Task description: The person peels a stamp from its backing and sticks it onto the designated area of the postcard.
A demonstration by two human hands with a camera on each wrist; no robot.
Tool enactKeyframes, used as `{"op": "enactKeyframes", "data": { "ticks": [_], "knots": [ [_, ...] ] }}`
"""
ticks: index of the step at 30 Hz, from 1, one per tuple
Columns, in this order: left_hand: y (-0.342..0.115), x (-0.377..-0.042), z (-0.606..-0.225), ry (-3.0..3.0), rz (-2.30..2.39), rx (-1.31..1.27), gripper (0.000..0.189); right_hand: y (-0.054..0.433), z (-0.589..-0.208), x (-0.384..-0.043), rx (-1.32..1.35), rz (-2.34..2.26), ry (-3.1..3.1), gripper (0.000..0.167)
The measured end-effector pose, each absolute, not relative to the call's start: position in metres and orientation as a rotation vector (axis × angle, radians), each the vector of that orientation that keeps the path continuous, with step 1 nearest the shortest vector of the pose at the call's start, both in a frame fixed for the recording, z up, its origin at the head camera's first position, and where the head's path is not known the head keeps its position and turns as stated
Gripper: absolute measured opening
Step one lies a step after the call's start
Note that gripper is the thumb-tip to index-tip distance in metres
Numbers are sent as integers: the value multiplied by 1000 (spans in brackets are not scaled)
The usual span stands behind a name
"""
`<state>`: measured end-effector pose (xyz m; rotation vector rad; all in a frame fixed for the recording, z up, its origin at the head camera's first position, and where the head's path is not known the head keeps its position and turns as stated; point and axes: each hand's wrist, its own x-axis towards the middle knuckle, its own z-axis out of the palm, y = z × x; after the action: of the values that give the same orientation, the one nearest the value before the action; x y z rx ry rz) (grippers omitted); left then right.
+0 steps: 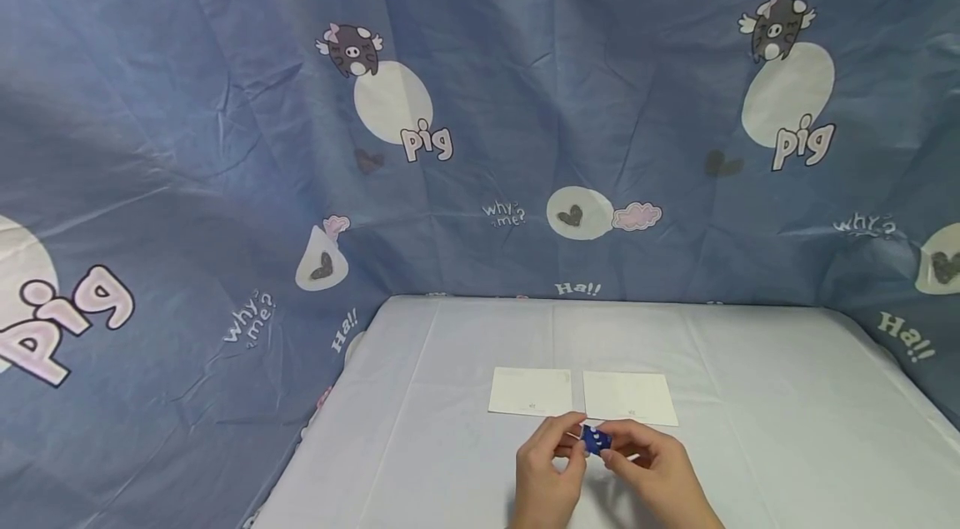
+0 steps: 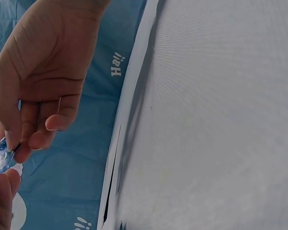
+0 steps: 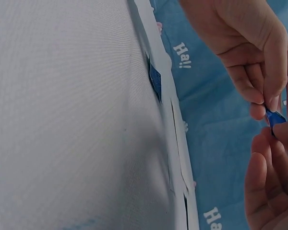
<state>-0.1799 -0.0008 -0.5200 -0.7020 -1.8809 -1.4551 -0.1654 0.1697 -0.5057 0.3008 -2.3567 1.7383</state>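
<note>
A small shiny blue packet [image 1: 596,439] with white marks is held between both hands, above the white table in the head view. My left hand [image 1: 547,462] pinches its left side between thumb and fingers. From the other side, the thumb and fingertips of my right hand [image 1: 654,464] grip it. In the left wrist view the packet [image 2: 4,157] catches the light beneath the left thumb. The right wrist view shows the packet [image 3: 275,117] between the fingertips of both hands, partly covered by a thumb. I cannot tell what is inside it.
Two white cards, a left one [image 1: 530,391] and a right one [image 1: 630,397], lie side by side just beyond the hands on the white-covered table [image 1: 420,446]. A blue curtain [image 1: 480,96] with pig prints hangs behind. A small blue piece [image 3: 155,82] shows near the table's edge.
</note>
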Motion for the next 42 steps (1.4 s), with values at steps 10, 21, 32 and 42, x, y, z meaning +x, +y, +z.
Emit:
{"op": "enactKeyframes", "data": {
  "ticks": [10, 21, 32, 42],
  "knots": [
    [-2, -176, -516, -1940, -1550, -639, 54, 170, -505, -165, 382, 1793, -2336, 30],
    [-2, -177, -517, -1922, -1584, -729, 55, 169, -501, -166, 148, 1773, -2379, 26],
    [-2, -178, -518, -1930, -1515, -805, 28, 170, -499, -165, 175, 1728, -2279, 25],
    [1, -173, -518, -1998, -1715, -724, 17, 170, -496, -163, 160, 1753, -2244, 24]
  ]
}}
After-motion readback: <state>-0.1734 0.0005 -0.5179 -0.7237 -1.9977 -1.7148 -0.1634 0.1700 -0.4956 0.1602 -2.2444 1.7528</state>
